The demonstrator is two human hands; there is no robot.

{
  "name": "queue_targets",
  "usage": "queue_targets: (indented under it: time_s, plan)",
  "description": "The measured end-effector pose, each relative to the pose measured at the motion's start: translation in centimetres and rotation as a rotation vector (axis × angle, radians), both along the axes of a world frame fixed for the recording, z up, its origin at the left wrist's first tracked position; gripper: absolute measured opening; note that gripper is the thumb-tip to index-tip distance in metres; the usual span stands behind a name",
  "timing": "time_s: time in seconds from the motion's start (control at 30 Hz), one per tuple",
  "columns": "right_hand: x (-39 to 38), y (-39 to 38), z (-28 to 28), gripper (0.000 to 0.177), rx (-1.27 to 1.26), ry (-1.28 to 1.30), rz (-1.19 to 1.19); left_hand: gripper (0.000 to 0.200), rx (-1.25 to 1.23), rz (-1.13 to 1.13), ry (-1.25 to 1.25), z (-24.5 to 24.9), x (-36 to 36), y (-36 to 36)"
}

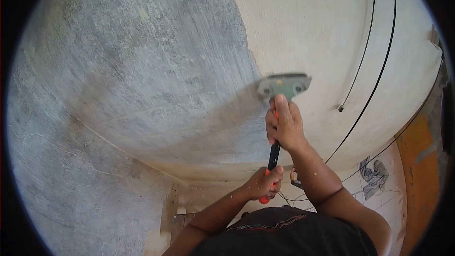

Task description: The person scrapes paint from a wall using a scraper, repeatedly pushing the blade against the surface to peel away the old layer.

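R hand [284, 125] is clenched round the upper shaft of the scraper [283, 84], index finger stretched up to the back of the blade head. L hand [265, 182] is clenched on the orange butt end of the handle, lower down & close to the body. Blade head is against the wall [142, 66], right at the border betw. bare grey plaster & the cream coat [322, 28]. To do this stroke well, imo: hold the blade at a low angle so it lifts the coat w/o gouging the plaster, press from the R hand, steer w/ the L, and take short overlapping passes along the coat's edge. Mind the two black cables [379, 76] running down the wall to the right, apart from the blade; a slip that way could nick them.
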State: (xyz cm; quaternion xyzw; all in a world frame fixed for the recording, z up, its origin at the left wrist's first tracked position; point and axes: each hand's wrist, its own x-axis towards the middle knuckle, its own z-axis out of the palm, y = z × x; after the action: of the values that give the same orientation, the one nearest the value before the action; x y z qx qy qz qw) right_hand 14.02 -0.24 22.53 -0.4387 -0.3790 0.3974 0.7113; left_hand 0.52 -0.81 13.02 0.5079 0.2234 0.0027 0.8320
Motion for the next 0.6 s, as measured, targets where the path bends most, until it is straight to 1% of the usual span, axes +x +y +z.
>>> queue_targets:
  time_s: [0.13, 0.17, 0.23, 0.27, 0.3, 0.37, 0.4, 0.43, 0.47, 0.53, 0.6]
  plan:
    - [0.5, 0.3, -0.2, 0.043, 0.033, 0.013, 0.021, 0.052, 0.014, 0.003, 0.004, -0.1, 0.1, 0.1]
    - [0.5, 0.0, -1.1, 0.043, 0.008, 0.023, 0.028, 0.052, 0.017, 0.003, 0.0, -0.9, 0.0, -0.3]
    - [0.1, -0.7, -3.0, 0.043, -0.017, 0.035, 0.035, 0.051, -0.074, -0.009, 0.02, -2.9, -0.4, -1.5]
    - [-0.1, -0.9, -4.0, 0.043, -0.069, 0.057, 0.024, 0.051, -0.083, 0.008, 0.038, -3.7, -0.6, -2.1]
    - [-0.3, -0.9, -4.0, 0.043, -0.121, 0.076, 0.014, 0.051, -0.082, 0.011, 0.032, -3.6, -0.5, -1.9]
    - [-0.5, -0.6, -2.9, 0.043, -0.122, 0.07, 0.006, 0.051, -0.052, 0.037, 0.055, -3.0, -0.5, -1.5]
    - [-0.5, -0.3, -1.3, 0.043, -0.074, 0.052, 0.003, 0.051, -0.041, 0.061, 0.078, -1.9, -0.2, -0.9]
    - [-0.4, 0.0, 0.1, 0.042, -0.026, 0.035, 0.0, 0.052, -0.007, 0.039, 0.058, -0.5, -0.2, -0.2]
    - [-0.3, 0.4, 1.0, 0.042, 0.009, 0.047, 0.014, 0.052, -0.024, 0.016, 0.022, 0.4, 0.0, 0.0]
    - [-0.4, 0.4, 0.7, 0.043, 0.021, 0.033, 0.007, 0.051, -0.025, -0.012, -0.013, 0.8, 0.0, 0.2]
    - [-0.1, 0.3, -0.3, 0.044, 0.039, 0.011, -0.007, 0.049, -0.047, 0.017, 0.017, -0.4, 0.0, -0.2]
